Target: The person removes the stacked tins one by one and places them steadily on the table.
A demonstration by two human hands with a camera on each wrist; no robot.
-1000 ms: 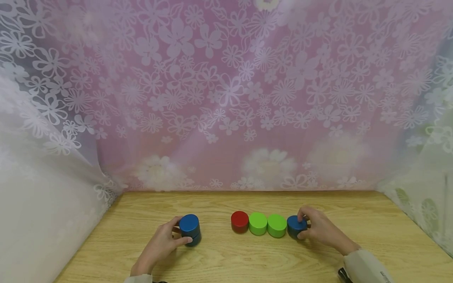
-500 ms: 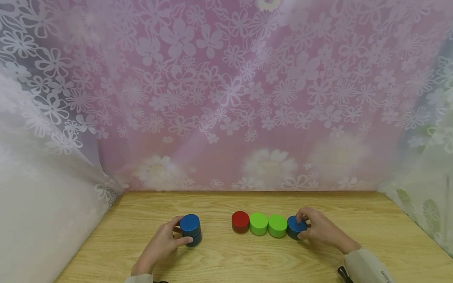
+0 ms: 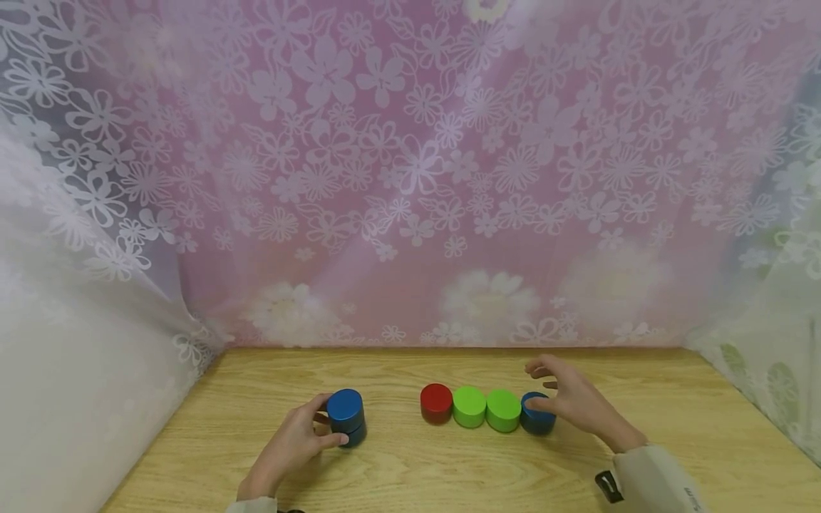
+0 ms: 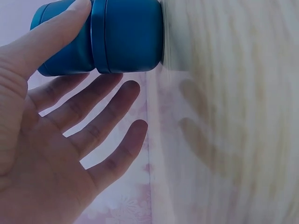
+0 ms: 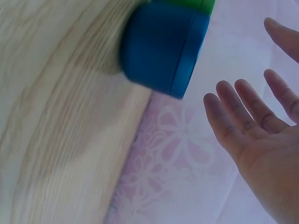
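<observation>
Two blue round lidded tins stand stacked on the left of the table, the upper blue tin (image 3: pixel 345 406) squarely on the lower blue tin (image 3: pixel 354 434). My left hand (image 3: pixel 291 438) holds this stack, thumb on the near side and fingers behind; in the left wrist view the thumb (image 4: pixel 56 35) lies along the upper tin, its tip by the seam. To the right, my right hand (image 3: pixel 574 399) hovers with spread fingers over a single blue tin (image 3: pixel 539 422), apart from it in the right wrist view, where the same blue tin (image 5: pixel 159 46) stands beside the palm.
A row runs leftward from the single blue tin: two green tins (image 3: pixel 503 411) (image 3: pixel 469 407) and a red tin (image 3: pixel 436 404), close side by side. Wood-grain table (image 3: pixel 410 477) lies beneath. A pink floral curtain (image 3: pixel 410 214) hangs along the table's back edge.
My right hand has let go of the single blue tin and lifted up from it, its fingers spreading. The left hand stays on the blue stack, and the row of tins keeps its place.
</observation>
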